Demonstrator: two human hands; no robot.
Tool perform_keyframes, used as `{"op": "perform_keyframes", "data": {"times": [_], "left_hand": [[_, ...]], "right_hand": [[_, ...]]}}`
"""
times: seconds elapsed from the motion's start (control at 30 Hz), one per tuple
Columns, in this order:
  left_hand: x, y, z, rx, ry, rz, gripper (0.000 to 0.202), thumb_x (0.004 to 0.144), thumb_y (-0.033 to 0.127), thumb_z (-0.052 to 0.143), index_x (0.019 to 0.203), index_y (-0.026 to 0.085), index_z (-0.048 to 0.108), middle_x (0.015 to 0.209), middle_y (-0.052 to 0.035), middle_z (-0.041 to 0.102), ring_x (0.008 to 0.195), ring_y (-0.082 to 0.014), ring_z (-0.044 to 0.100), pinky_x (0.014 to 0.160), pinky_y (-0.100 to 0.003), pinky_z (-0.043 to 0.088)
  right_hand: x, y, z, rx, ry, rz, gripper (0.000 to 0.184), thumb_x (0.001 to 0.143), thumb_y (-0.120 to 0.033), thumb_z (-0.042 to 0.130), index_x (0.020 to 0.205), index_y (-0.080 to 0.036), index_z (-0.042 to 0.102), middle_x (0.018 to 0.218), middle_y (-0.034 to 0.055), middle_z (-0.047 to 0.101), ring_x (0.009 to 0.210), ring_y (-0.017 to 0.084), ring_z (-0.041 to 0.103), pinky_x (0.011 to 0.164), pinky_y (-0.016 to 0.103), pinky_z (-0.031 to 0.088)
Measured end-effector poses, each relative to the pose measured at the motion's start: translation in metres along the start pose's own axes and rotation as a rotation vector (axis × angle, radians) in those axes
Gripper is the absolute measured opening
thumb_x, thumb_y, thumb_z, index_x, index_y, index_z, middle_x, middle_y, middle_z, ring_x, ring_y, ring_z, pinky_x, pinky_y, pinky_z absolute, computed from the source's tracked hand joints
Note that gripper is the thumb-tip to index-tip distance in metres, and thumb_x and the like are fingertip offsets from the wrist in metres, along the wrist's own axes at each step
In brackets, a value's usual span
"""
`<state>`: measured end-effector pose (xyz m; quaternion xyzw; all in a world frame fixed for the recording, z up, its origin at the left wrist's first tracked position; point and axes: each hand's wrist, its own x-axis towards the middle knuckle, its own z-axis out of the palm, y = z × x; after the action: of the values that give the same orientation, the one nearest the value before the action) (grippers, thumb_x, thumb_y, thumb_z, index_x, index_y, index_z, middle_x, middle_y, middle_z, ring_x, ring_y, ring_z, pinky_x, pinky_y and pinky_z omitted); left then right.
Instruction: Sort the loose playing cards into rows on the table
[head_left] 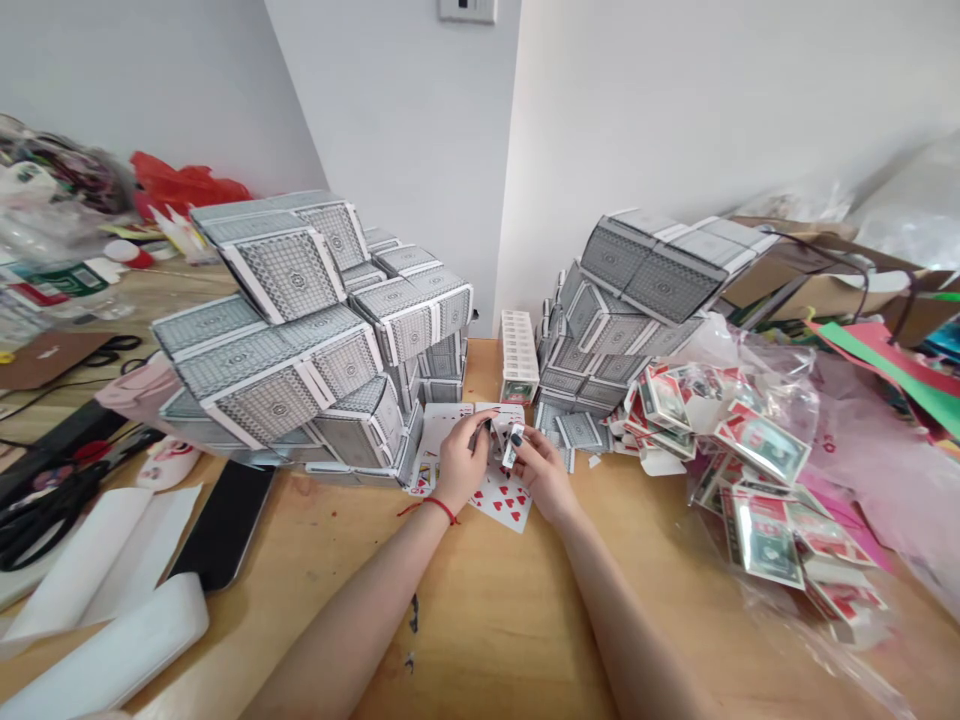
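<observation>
My left hand and my right hand meet over the wooden table, both closed on a small stack of playing cards. More playing cards with red hearts lie face up on the table beneath the hands. A red string circles my left wrist. A large pile of grey patterned card boxes rises just left of the hands. A second grey pile stands to the right.
A clear plastic bag of red-and-green card packs lies at right. A white row of packs stands by the wall. A black phone, white sheets, scissors and clutter fill the left side.
</observation>
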<state>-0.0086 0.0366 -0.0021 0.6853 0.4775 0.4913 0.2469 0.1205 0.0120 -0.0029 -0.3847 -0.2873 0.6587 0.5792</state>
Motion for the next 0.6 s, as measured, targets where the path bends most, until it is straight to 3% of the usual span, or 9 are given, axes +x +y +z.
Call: {"op": "perform_keyframes", "data": {"times": [0.23, 0.4, 0.6], "left_hand": [[0.001, -0.009, 0.000, 0.075, 0.183, -0.098, 0.019, 0.077, 0.024, 0.054, 0.095, 0.019, 0.058, 0.092, -0.0054, 0.065, 0.087, -0.0178, 0.060, 0.080, -0.031, 0.046], [-0.003, -0.006, 0.001, 0.074, 0.041, 0.014, 0.018, 0.074, 0.024, 0.058, 0.091, 0.019, 0.056, 0.088, -0.0034, 0.064, 0.080, -0.0147, 0.060, 0.074, -0.028, 0.047], [-0.003, 0.002, 0.001, 0.043, -0.120, 0.146, 0.017, 0.067, 0.011, 0.057, 0.081, 0.019, 0.050, 0.103, -0.0061, 0.059, 0.095, -0.0178, 0.055, 0.082, -0.033, 0.045]], "right_hand": [[0.003, 0.000, -0.003, 0.071, 0.107, -0.003, 0.031, 0.062, -0.038, 0.070, 0.084, -0.020, 0.058, 0.071, -0.0008, 0.060, 0.052, 0.009, 0.052, 0.047, 0.022, 0.042], [0.003, 0.001, -0.005, 0.020, 0.156, -0.049, 0.035, 0.062, -0.042, 0.068, 0.087, -0.021, 0.055, 0.067, -0.0021, 0.058, 0.049, 0.009, 0.049, 0.044, 0.022, 0.041], [0.000, -0.002, -0.002, -0.163, 0.126, -0.159, 0.038, 0.066, -0.040, 0.065, 0.097, -0.021, 0.056, 0.077, 0.0001, 0.060, 0.044, 0.007, 0.043, 0.040, 0.021, 0.037]]}}
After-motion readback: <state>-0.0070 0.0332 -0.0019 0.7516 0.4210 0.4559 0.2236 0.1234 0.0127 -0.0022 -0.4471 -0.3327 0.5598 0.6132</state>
